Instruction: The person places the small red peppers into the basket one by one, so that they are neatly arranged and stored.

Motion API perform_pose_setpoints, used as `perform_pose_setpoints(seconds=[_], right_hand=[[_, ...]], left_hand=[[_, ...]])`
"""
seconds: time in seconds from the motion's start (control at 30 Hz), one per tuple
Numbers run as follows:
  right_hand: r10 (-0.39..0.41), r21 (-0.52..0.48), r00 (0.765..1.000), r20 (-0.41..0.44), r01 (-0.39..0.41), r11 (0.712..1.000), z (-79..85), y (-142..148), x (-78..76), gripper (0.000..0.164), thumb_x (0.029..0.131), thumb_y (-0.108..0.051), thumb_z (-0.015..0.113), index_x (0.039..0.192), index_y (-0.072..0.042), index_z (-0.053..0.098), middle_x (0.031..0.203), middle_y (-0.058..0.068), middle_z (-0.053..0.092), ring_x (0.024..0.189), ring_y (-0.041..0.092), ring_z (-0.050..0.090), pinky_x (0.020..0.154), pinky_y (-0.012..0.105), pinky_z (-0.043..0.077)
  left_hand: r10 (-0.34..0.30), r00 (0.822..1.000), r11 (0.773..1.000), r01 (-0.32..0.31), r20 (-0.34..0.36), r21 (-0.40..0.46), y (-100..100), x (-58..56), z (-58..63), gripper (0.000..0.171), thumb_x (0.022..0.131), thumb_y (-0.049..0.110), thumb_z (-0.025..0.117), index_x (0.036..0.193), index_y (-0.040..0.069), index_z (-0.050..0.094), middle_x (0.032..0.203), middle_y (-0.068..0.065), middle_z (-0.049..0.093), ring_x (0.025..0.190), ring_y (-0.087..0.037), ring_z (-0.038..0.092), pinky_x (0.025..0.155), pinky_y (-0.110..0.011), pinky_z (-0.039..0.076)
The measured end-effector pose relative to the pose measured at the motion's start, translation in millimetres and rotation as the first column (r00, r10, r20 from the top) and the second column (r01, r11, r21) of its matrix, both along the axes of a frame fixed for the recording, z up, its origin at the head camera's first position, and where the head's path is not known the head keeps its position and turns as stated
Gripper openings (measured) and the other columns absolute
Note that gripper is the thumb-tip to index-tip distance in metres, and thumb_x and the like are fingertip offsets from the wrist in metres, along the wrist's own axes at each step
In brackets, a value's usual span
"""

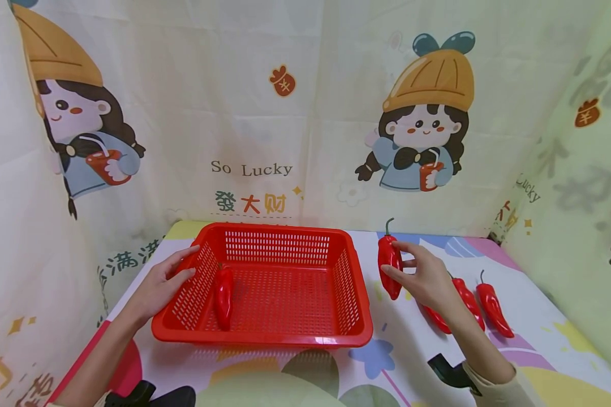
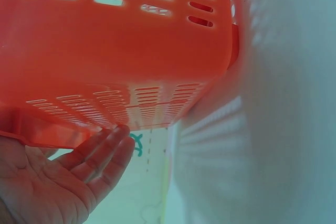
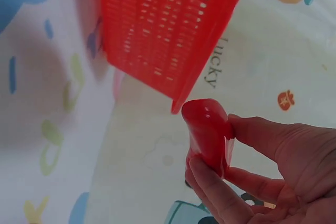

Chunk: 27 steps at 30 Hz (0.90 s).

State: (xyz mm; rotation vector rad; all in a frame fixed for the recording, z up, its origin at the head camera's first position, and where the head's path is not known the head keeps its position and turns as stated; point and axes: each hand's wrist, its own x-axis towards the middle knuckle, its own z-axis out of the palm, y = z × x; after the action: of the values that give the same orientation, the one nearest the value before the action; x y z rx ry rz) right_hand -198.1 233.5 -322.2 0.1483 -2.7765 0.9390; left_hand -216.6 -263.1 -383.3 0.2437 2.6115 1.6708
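Note:
A red plastic basket [image 1: 280,339] with slotted walls stands on the table. Inside it, near the left wall, lies one red chili pepper [image 1: 224,297]. At the basket's left rim is my left hand [image 1: 158,285], its thumb over the rim; in the left wrist view the other fingers [image 2: 107,163] lie against the outer wall. To the right of the basket, my right hand [image 1: 425,274] pinches another red chili pepper [image 1: 390,265] between thumb and fingers, green stem upward. The right wrist view shows this held pepper [image 3: 207,135] from its blunt lower end, near the basket corner.
More red chili peppers lie on the table at the right: one [image 1: 494,305] at the far side, one [image 1: 468,302] beside it, and one [image 1: 438,319] partly hidden by my right forearm. A printed cloth wall [image 1: 315,141] rises behind the table and at both sides.

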Motion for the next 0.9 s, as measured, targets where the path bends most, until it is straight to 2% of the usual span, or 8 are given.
perform_pose_setpoints(seconds=[0.37, 0.7, 0.9], right_hand=[[0.047, -0.023, 0.998, -0.052, -0.048, 0.999, 17.3, -27, -1.6, 0.068, 0.088, -0.03, 0.081, 0.146, -0.008, 0.053, 0.138, 0.021, 0.059, 0.114, 0.044, 0.064, 0.072, 0.044, 0.064], [0.121, -0.069, 0.988, -0.094, -0.127, 0.989, 24.5, -50, -4.8, 0.063, 0.087, -0.023, 0.082, 0.142, -0.007, 0.057, 0.137, 0.018, 0.062, 0.11, 0.039, 0.067, 0.071, 0.042, 0.064], [0.146, -0.059, 0.984, -0.104, -0.153, 0.986, 28.6, -65, -5.6, 0.064, 0.086, -0.024, 0.084, 0.142, -0.007, 0.057, 0.136, 0.016, 0.063, 0.109, 0.036, 0.069, 0.071, 0.043, 0.064]], left_hand=[[0.004, 1.0, 1.0, -0.004, -0.008, 0.001, -1, -0.3, 2.8, 0.064, 0.104, 0.025, 0.059, 0.162, 0.018, 0.031, 0.146, -0.029, 0.047, 0.099, -0.031, 0.068, 0.071, -0.041, 0.064], [-0.002, 1.0, 1.0, 0.002, -0.016, -0.011, 0, 1.3, 0.2, 0.065, 0.105, 0.024, 0.058, 0.162, 0.017, 0.029, 0.147, -0.029, 0.047, 0.1, -0.029, 0.067, 0.071, -0.039, 0.064], [-0.007, 1.0, 1.0, 0.007, -0.021, 0.003, 0, 0.6, 0.8, 0.065, 0.104, 0.023, 0.059, 0.162, 0.017, 0.03, 0.147, -0.029, 0.046, 0.101, -0.031, 0.067, 0.072, -0.04, 0.064]])
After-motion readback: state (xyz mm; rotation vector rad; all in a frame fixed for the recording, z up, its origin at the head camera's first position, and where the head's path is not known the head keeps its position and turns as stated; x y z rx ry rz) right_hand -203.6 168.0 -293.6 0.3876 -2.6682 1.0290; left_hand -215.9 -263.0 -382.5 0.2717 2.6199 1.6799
